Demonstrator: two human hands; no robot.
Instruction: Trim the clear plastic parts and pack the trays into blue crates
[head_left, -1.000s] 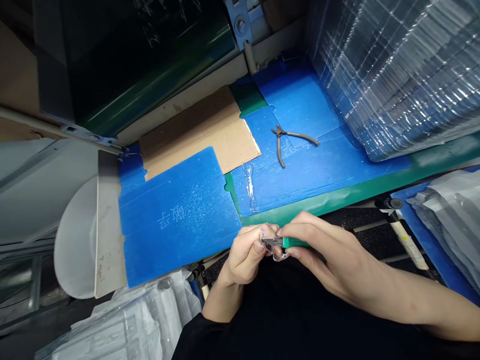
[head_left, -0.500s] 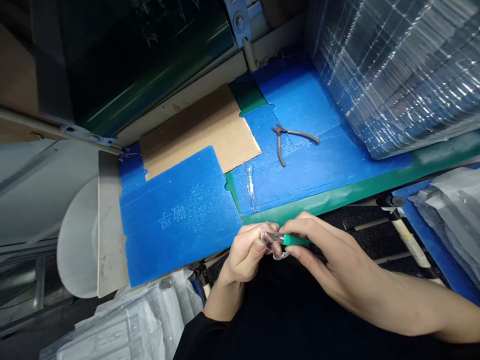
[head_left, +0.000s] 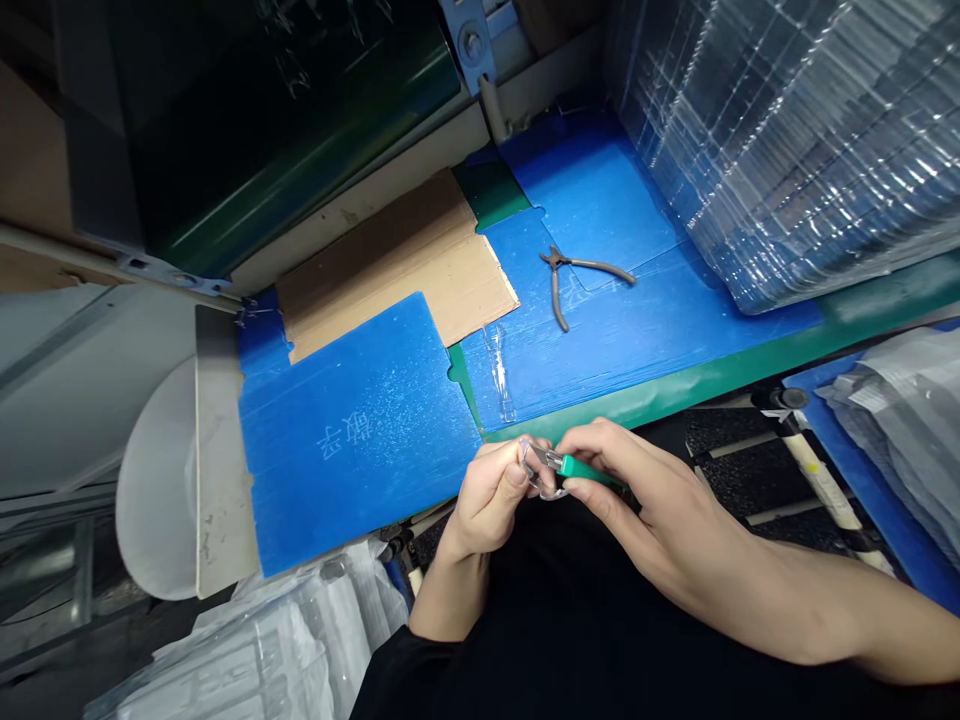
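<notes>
My right hand (head_left: 637,500) is closed around green-handled cutters (head_left: 581,468), whose metal jaws point left. My left hand (head_left: 491,495) pinches a small clear plastic piece (head_left: 544,480) right at those jaws. Both hands hover just below the front edge of the green bench, over my dark clothing. A second clear plastic piece (head_left: 501,368) lies on the blue sheet (head_left: 637,320) just above my hands.
Brown-handled pliers (head_left: 574,275) lie on the blue sheet. Another blue sheet with white characters (head_left: 352,430) and cardboard (head_left: 405,265) cover the bench left. A tall stack of clear plastic trays (head_left: 787,140) stands at right. Bagged clear parts (head_left: 255,650) sit lower left.
Both hands have risen slightly toward the bench edge, still together on the clear piece and cutters. Nothing on the bench has moved.
</notes>
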